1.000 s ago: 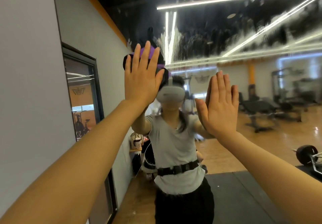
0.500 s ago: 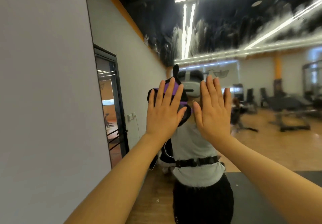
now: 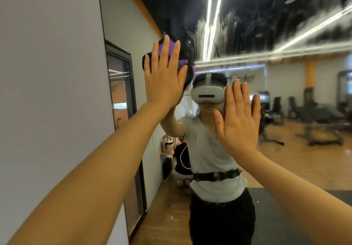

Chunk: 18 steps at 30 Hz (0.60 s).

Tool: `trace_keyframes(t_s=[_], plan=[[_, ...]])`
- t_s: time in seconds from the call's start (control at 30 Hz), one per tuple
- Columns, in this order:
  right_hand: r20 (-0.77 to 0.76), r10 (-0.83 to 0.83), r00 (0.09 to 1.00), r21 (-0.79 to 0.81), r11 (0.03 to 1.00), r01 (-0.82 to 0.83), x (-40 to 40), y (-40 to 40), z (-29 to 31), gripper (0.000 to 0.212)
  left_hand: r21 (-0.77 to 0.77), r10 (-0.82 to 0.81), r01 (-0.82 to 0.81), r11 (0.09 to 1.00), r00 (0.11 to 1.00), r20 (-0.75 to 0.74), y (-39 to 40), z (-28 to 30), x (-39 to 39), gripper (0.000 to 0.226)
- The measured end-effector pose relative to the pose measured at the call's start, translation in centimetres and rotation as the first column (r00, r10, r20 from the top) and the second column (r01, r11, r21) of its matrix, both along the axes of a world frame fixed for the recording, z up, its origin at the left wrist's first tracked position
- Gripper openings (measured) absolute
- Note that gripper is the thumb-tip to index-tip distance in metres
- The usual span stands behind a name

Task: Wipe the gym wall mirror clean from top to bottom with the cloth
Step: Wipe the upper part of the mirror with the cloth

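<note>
2 hands on the mirror (image 3: pixel 285 25): left hand (image 3: pixel 163 77), fingers straight, presses the purple-and-black cloth (image 3: pixel 183 58) flat against the streaked upper glass, beside the grey wall (image 3: pixel 47 73); right hand (image 3: pixel 238 119), fingers straight and together, rests flat lower down.

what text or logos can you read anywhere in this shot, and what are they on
No text is readable.
Emblem on the white far wall reflected in the mirror, above the headset: a logo shape, too blurred to read.
Orange panel seen in the dark-framed window on the left: a similar mark, too small to read.
The cloth under the left hand shows no lettering.
</note>
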State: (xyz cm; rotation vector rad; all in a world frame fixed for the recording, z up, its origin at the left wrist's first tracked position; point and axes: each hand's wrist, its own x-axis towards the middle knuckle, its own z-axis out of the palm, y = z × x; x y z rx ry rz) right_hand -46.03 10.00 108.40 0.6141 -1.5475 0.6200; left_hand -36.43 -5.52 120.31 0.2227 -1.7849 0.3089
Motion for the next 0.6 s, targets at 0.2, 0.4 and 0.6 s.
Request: trace_keyframes(t_s=[0.2, 0.4, 0.6], plan=[[-0.014, -0.003, 1.0, 0.002, 1.0, 0.003, 0.0, 0.0, 0.1, 0.066, -0.066, -0.024, 0.026, 0.998, 0.999, 0.033, -0.6, -5.9, 0.2, 0.062], [-0.015, -0.001, 1.0, 0.003, 1.0, 0.001, -0.1, 0.0, 0.0, 0.067, -0.124, 0.016, -0.012, 0.992, 0.999, 0.034, -1.4, -12.6, 0.8, 0.059], [-0.011, -0.015, 1.0, 0.003, 1.0, 0.015, 0.1, 0.1, 0.0, 0.067, -0.122, 0.054, -0.047, 0.991, 0.997, 0.048, -1.4, -12.3, 0.9, 0.058]])
